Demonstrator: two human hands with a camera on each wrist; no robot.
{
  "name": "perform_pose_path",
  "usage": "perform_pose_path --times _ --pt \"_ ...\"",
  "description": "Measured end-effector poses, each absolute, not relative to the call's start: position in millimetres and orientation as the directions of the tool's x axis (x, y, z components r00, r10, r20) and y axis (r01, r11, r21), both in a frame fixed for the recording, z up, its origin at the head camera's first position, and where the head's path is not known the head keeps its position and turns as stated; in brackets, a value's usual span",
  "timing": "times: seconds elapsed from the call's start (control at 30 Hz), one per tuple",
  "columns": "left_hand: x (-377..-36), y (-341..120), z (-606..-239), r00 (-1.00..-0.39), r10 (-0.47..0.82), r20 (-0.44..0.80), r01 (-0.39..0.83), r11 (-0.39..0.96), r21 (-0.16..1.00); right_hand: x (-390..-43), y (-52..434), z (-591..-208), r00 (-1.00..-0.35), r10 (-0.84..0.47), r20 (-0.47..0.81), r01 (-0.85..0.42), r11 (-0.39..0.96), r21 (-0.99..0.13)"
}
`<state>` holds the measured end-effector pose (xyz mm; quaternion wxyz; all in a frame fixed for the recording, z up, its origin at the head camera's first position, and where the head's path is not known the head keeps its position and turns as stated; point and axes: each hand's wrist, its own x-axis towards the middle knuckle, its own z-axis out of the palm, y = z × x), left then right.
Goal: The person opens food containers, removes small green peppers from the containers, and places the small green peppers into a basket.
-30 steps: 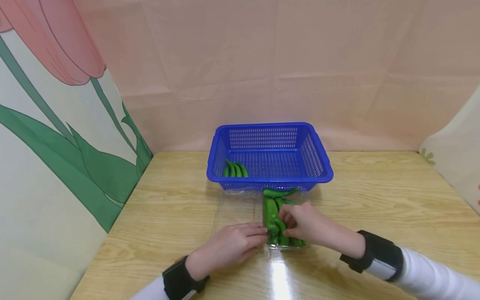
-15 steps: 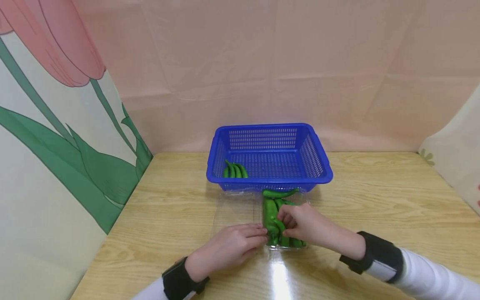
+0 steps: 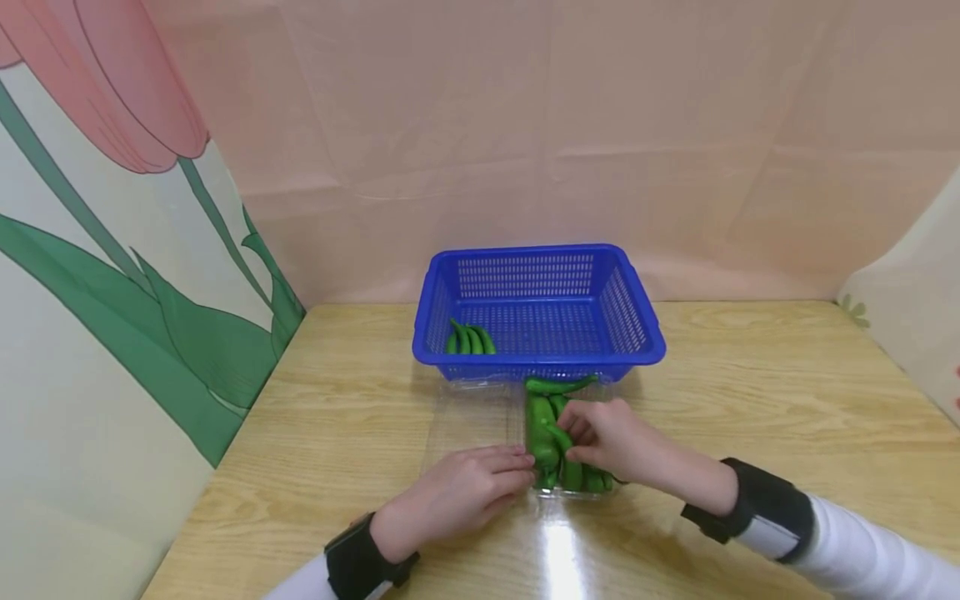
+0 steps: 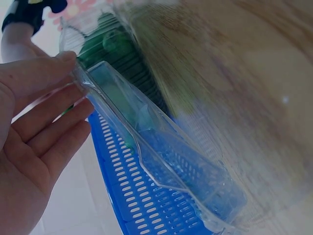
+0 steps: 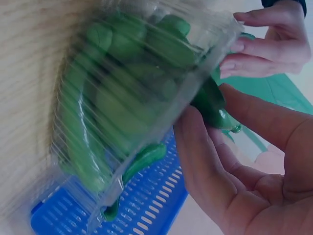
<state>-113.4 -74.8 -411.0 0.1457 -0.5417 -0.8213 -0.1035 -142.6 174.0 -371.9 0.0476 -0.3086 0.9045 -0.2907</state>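
Observation:
A clear plastic clamshell box (image 3: 517, 417) lies open on the wooden table just in front of a blue basket (image 3: 645, 333). Its right half holds several green peppers (image 3: 538, 429); its left half is the bare lid (image 3: 468, 417). My right hand (image 3: 581, 435) reaches into the right half and pinches one green pepper (image 5: 211, 104) between thumb and fingers. My left hand (image 3: 517, 471) lies flat with straight fingers against the box's near middle edge (image 4: 93, 83). A few more green peppers (image 3: 470, 340) lie in the basket's front left corner.
The basket (image 4: 142, 205) stands at the table's back, close to a pink backdrop. A panel with a painted tulip (image 3: 112, 250) walls the left side. Bare wooden tabletop (image 3: 750, 392) stretches to either side of the box.
My right hand has shifted slightly up and right over the box with the pepper between its fingers. The left hand and the box have stayed put.

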Motion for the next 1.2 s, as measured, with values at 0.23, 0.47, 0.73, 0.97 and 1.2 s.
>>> perform_pose_path --times 0.23,0.47,0.73,0.97,1.2 --pt "-114 -74 -410 -0.363 0.86 0.358 0.922 0.388 0.003 -144 178 -367 -0.82 -0.561 0.111 -0.523 0.655 -0.545" --pt "-114 -74 -410 -0.355 0.862 0.361 0.923 0.385 -0.011 -142 179 -360 -0.821 -0.557 0.127 -0.529 0.658 -0.536" --pt "-113 -73 -411 -0.367 0.857 0.363 0.921 0.39 0.009 -142 178 -354 -0.816 -0.559 0.146 -0.541 0.65 -0.533" --pt "-113 -74 -410 -0.37 0.858 0.355 0.919 0.395 0.001 -146 176 -345 -0.812 -0.561 0.163 -0.549 0.637 -0.542" --pt "-113 -74 -410 -0.368 0.862 0.349 0.919 0.395 -0.007 -150 173 -335 -0.803 -0.56 0.202 -0.572 0.63 -0.526"
